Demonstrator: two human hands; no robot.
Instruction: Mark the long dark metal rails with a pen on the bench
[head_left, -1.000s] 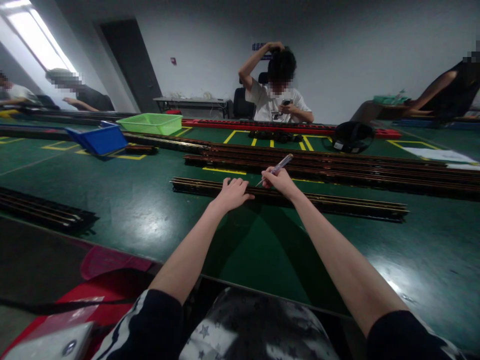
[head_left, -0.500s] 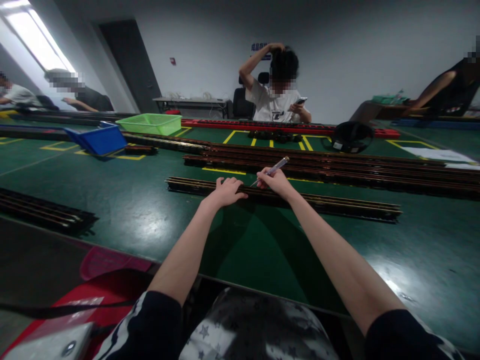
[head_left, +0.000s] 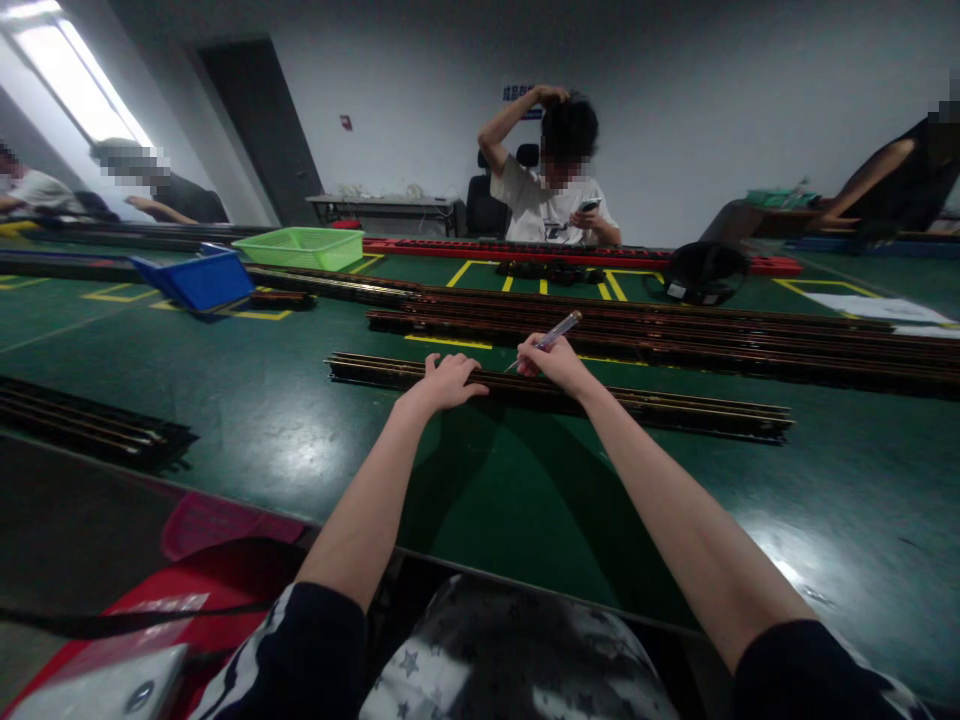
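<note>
A narrow bundle of long dark strips (head_left: 690, 408) with brass-coloured edges lies across the green table before me. My left hand (head_left: 448, 382) grips it left of its middle, fingers over the top and thumb on the near side. In my right hand (head_left: 553, 362) is a slim pen-like tool (head_left: 561, 328), pale and see-through with a brownish top end. Its thin tip points down and left at the strips, just right of my left hand. Whether the tip touches them I cannot tell.
Behind lies a wide stack of similar strips (head_left: 750, 345); more strips (head_left: 82, 420) lie at the left. A blue bin (head_left: 196, 280), a green basket (head_left: 300, 248) and a black round object (head_left: 705, 272) stand farther back. Opposite sits a person (head_left: 559, 200) with a phone.
The bundle of strips has slid slightly left, with my left hand moving along. My right hand and the tool have shifted a touch to the right relative to the table.
</note>
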